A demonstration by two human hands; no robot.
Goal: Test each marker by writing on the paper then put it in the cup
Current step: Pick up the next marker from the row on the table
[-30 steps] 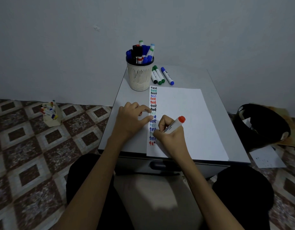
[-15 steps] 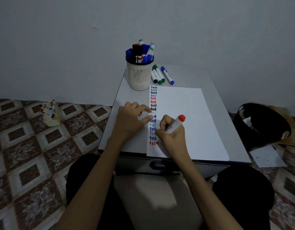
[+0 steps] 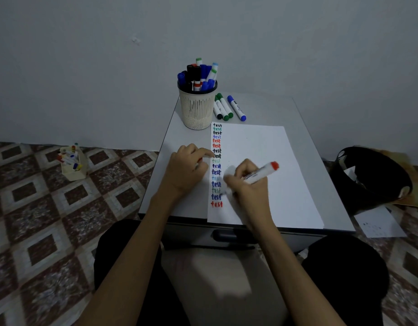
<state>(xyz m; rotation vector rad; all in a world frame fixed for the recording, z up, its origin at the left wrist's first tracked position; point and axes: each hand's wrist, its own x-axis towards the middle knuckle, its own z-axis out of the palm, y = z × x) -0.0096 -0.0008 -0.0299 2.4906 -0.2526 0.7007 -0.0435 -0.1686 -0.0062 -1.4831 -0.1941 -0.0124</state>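
Note:
A white sheet of paper (image 3: 262,149) lies on the small grey table (image 3: 179,137), with a column of "test" words in several colours down its left edge; the lowest is red. My right hand (image 3: 248,187) grips a white marker with a red end (image 3: 262,174), tilted with its tip blurred just above the column. My left hand (image 3: 186,170) rests beside the paper's left edge, fingers curled round a small red piece that looks like the cap. The cream mesh cup (image 3: 196,109) stands behind the paper and holds several markers.
Two green markers (image 3: 224,107) and a blue marker (image 3: 236,108) lie on the table right of the cup. On the tiled floor, a box of markers (image 3: 72,163) sits at left; a black bin (image 3: 370,180) and a loose sheet (image 3: 377,223) at right.
My right hand has lifted the marker off the finished red word and swung it up and to the right. My left hand's fingers have curled in tighter.

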